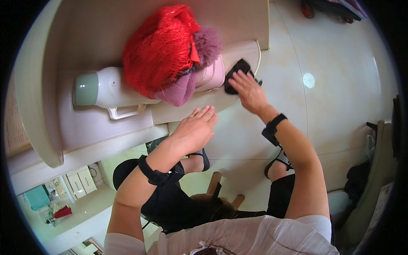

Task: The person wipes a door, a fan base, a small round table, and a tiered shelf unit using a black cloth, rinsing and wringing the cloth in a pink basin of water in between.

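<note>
My right hand [250, 92] lies with its fingers on a small black cloth item [237, 76] at the rounded end of a pale wooden shelf [178, 111]. Whether the fingers grip it, I cannot tell. Held flat near the shelf's front edge, my left hand [196, 129] has nothing in it. Beyond it a shiny red bundle [156, 51] rests on a mauve knitted hat [180, 91] with a fluffy pompom [207, 44]. A pink case or bag [212, 75] is partly hidden behind them. To the left a white thermos jug [110, 84] with a green lid lies on its side.
A curved upright panel [38, 83] bounds the shelf at the left. Below me are the tiled floor [287, 63] and the wooden legs of a stool [215, 181]. Something with wheels [338, 11] stands at the top right. A sofa or chair edge [376, 165] is at the right.
</note>
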Demonstrator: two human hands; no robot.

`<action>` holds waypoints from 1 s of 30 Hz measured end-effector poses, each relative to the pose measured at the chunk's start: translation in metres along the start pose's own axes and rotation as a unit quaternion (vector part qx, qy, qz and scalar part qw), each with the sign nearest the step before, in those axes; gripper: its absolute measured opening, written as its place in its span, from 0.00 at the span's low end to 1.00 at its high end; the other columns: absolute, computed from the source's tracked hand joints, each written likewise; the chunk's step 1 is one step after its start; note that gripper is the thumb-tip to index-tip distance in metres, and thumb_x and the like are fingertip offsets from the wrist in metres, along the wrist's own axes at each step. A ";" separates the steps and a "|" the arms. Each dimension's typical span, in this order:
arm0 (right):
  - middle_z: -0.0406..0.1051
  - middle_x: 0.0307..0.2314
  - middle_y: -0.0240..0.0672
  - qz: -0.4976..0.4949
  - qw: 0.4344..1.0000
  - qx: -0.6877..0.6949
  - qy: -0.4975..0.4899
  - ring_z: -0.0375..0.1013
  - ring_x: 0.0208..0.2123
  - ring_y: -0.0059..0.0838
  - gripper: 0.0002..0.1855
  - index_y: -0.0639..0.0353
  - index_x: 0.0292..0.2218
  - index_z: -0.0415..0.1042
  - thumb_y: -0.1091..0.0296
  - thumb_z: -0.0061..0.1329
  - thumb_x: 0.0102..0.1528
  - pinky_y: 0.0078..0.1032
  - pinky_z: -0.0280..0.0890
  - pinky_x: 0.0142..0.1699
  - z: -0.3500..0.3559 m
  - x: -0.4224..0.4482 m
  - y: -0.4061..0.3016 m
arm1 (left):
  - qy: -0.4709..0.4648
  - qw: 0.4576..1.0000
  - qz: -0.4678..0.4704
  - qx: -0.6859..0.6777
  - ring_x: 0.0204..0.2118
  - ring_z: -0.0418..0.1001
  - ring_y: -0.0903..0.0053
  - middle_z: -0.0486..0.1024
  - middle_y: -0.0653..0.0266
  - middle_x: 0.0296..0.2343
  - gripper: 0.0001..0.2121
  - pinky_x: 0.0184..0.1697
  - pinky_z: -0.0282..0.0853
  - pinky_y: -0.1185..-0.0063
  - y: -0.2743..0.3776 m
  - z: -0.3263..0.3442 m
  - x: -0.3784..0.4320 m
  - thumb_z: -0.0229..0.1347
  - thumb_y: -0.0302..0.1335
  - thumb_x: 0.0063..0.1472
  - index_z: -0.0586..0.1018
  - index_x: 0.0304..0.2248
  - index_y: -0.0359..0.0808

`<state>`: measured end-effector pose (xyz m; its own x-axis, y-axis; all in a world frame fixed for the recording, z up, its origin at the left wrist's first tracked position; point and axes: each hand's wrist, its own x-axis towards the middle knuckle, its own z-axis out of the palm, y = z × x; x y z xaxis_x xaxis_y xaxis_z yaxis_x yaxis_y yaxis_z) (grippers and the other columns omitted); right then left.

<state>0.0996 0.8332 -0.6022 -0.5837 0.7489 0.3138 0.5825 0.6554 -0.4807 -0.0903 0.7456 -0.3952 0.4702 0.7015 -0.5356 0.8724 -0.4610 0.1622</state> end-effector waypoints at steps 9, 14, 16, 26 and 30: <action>0.62 0.55 0.43 -0.053 0.995 0.047 -0.071 0.57 0.60 0.39 0.25 0.56 0.55 0.64 0.72 0.43 0.54 0.37 0.49 0.65 0.028 -0.003 -0.069 | 0.016 0.992 -0.111 0.050 0.61 0.57 0.60 0.60 0.46 0.56 0.24 0.64 0.50 0.67 -0.028 0.027 -0.033 0.50 0.32 0.61 0.65 0.54 0.27; 0.63 0.54 0.43 -0.088 0.992 0.063 -0.061 0.58 0.59 0.39 0.27 0.57 0.54 0.65 0.71 0.45 0.51 0.36 0.51 0.64 0.058 0.016 -0.096 | -0.009 0.996 -0.088 -0.014 0.60 0.59 0.60 0.62 0.46 0.55 0.24 0.63 0.51 0.66 -0.017 0.029 -0.044 0.50 0.33 0.62 0.65 0.54 0.27; 0.60 0.56 0.42 -0.080 0.992 0.077 -0.066 0.57 0.60 0.38 0.28 0.57 0.55 0.64 0.66 0.45 0.52 0.35 0.50 0.64 0.074 0.026 -0.109 | 0.003 0.997 -0.080 -0.019 0.60 0.59 0.59 0.62 0.46 0.55 0.24 0.63 0.51 0.66 -0.017 0.031 -0.048 0.50 0.33 0.62 0.65 0.54 0.27; 0.57 0.59 0.39 -0.015 0.995 0.050 -0.088 0.51 0.62 0.33 0.28 0.55 0.58 0.59 0.57 0.35 0.59 0.32 0.40 0.66 0.143 0.066 -0.168 | 0.064 0.989 -0.130 0.015 0.59 0.60 0.60 0.62 0.46 0.55 0.25 0.63 0.52 0.68 -0.024 0.012 -0.069 0.50 0.34 0.62 0.65 0.54 0.27; 0.56 0.58 0.39 -0.020 0.996 0.061 -0.058 0.52 0.61 0.34 0.27 0.55 0.58 0.60 0.63 0.37 0.57 0.32 0.41 0.66 0.144 0.068 -0.180 | 0.066 0.985 -0.158 0.009 0.59 0.60 0.59 0.62 0.47 0.56 0.26 0.62 0.54 0.69 -0.029 0.011 -0.084 0.51 0.35 0.62 0.64 0.55 0.28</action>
<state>-0.1267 0.7523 -0.6126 -0.6701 0.7019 0.2416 0.4888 0.6621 -0.5681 -0.1565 0.6942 -0.3641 0.1889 0.8759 -0.4439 0.9763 -0.2162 -0.0110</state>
